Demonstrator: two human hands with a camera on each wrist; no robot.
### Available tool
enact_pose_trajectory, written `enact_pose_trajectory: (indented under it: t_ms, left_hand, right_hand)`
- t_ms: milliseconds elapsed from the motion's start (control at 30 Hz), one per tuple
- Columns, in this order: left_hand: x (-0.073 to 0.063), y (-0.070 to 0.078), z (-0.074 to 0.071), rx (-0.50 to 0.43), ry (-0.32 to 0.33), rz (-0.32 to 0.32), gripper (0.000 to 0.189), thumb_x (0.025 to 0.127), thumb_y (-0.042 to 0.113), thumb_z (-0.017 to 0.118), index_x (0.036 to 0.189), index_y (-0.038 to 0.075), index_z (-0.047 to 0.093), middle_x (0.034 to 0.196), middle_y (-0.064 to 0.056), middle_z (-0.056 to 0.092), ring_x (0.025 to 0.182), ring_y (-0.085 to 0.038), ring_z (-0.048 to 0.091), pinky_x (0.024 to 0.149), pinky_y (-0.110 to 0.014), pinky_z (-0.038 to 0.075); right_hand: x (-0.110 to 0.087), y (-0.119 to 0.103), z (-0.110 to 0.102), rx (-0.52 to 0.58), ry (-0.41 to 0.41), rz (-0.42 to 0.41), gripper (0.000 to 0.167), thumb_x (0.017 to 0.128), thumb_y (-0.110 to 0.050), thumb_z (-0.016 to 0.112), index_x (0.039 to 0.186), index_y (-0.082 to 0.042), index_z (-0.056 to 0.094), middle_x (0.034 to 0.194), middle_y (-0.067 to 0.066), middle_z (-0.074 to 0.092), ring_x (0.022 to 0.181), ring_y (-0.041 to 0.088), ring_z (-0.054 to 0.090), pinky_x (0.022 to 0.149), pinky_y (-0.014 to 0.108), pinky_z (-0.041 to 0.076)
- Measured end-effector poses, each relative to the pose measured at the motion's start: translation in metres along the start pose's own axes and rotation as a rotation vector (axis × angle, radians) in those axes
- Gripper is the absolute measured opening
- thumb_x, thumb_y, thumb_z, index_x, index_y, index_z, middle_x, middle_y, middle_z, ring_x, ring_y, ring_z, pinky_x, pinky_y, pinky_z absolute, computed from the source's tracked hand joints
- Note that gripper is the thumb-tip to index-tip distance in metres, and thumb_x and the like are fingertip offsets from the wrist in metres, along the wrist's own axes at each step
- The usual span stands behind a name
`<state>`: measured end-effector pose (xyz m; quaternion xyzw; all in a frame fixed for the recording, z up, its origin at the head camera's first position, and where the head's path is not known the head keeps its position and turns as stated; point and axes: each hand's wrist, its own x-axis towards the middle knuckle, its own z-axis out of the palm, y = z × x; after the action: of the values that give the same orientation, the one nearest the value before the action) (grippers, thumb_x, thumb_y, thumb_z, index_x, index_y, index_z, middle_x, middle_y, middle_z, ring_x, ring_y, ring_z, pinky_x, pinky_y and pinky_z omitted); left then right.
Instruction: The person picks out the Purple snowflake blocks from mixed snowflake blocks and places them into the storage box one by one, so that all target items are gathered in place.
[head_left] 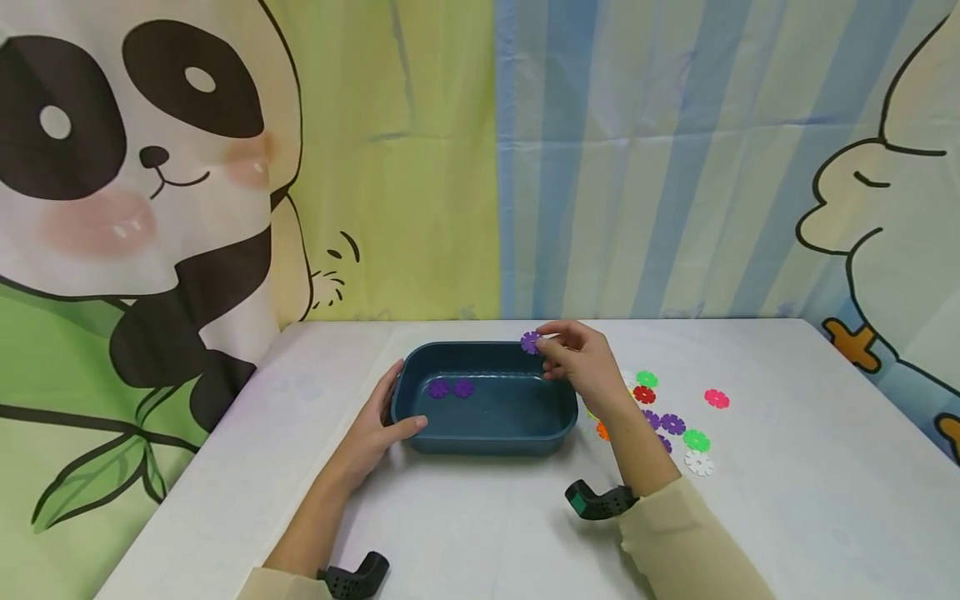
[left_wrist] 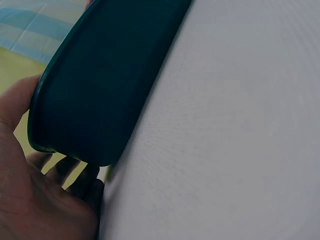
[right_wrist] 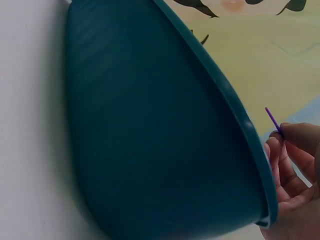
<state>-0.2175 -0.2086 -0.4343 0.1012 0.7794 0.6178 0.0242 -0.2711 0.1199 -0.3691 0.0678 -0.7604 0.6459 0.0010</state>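
A dark teal plastic basin (head_left: 483, 446) stands on the white table with two purple notched discs (head_left: 438, 389) lying on its bottom. My left hand (head_left: 378, 417) grips the basin's left end, thumb over the near rim and fingers along the outer wall; the left wrist view shows the teal wall (left_wrist: 95, 95) between thumb and fingers. Over the basin's far right corner, my right hand (head_left: 581, 358) pinches a purple notched disc (head_left: 530, 342) between thumb and index finger. In the right wrist view that purple disc (right_wrist: 272, 120) is edge-on above the rim.
Right of the basin lie several loose notched discs, among them a red disc (head_left: 644, 394), a green disc (head_left: 697, 440), a white disc (head_left: 698, 462) and a pink disc (head_left: 717, 398). My right forearm hides part of the pile. A printed curtain (head_left: 645, 167) hangs behind the table.
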Motion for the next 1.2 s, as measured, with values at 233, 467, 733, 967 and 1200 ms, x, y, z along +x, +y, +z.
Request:
enact_pose_trajectory:
  t_ms: [233,467,733,967,1200]
  left_hand:
    - [0.001,0.000,0.000,0.004,0.003,-0.010,0.094,0.093,0.022,0.073,0.167,0.026,0.015,0.175,-0.004,0.014,0.162,-0.030,0.008,0.129,-0.060,0.004]
    - [0.000,0.000,0.000,0.014,0.006,-0.008,0.095,0.092,0.026,0.074,0.167,0.024,0.015,0.175,-0.003,0.015,0.162,-0.030,0.009,0.129,-0.060,0.004]
    - [0.001,0.001,0.001,0.007,0.003,-0.002,0.095,0.092,0.025,0.075,0.167,0.026,0.016,0.174,-0.006,0.017,0.162,-0.030,0.010,0.129,-0.060,0.004]
    - [0.002,0.001,0.001,0.010,0.002,0.002,0.095,0.092,0.022,0.074,0.167,0.024,0.016,0.174,-0.006,0.017,0.162,-0.030,0.010,0.129,-0.059,0.004]
    - [0.001,0.001,0.000,0.015,0.006,0.005,0.096,0.092,0.024,0.075,0.167,0.024,0.016,0.174,-0.006,0.017,0.162,-0.030,0.010,0.129,-0.060,0.003]
  right_hand:
    - [0.001,-0.004,0.015,-0.001,0.003,0.010,0.031,0.100,-0.022,0.069,0.128,-0.010,0.067,0.103,0.011,0.068,0.078,0.021,0.066,0.070,0.027,0.062]
    - [0.006,-0.005,0.028,0.011,-0.028,0.014,0.030,0.100,-0.019,0.069,0.126,-0.006,0.068,0.100,0.010,0.068,0.075,0.022,0.065,0.064,0.028,0.061]
    - [0.013,0.002,0.043,-0.034,-0.100,0.043,0.025,0.099,-0.018,0.070,0.121,-0.005,0.069,0.095,0.009,0.068,0.079,0.029,0.066,0.061,0.028,0.059]
    - [0.015,0.002,0.048,-0.094,-0.107,0.065,0.020,0.099,-0.013,0.069,0.117,-0.005,0.070,0.098,0.015,0.070,0.080,0.033,0.066,0.058,0.028,0.059]
    - [0.018,0.004,0.054,-0.141,-0.142,0.110,0.017,0.097,-0.006,0.068,0.113,-0.002,0.070,0.096,0.018,0.071,0.066,0.021,0.063,0.054,0.028,0.057]
